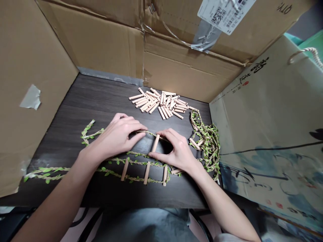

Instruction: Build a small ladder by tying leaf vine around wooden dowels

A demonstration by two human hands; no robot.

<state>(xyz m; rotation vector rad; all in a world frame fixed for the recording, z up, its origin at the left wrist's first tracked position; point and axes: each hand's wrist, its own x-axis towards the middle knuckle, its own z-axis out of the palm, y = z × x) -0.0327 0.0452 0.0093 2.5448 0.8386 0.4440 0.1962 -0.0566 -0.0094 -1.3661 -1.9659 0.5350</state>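
Leaf-trimmed twine ladder [136,162] lies flat across the front of a dark wood-grain tabletop [73,111], its strands joined by short wooden rungs [147,173], with a loose tail of twine running off toward the left. The left hand [118,136] curves over an upper strand, thumb and fingertips closed on it in what looks like a light pinch. The right hand [178,151] sits spread and open just beside it, thumb and fingers framing an upper wooden rung [155,143] that stands between the two hands; whether it actually presses that rung cannot be told from this view. Beyond the hands, a heap of drilled wooden pegs [158,102] lies loose, straight on the tabletop. Near the right hand sits a bunched mass of the same leafy twine [208,144], with a peg [194,144] caught in it. Cardboard box panels [101,40] wall the table at the left and rear, one carrying silver tape [30,97], a flap above bearing a barcode label [224,13]. A paper gift bag [264,127] with ink-brush printing and a rope handle [305,55] closes the right side.
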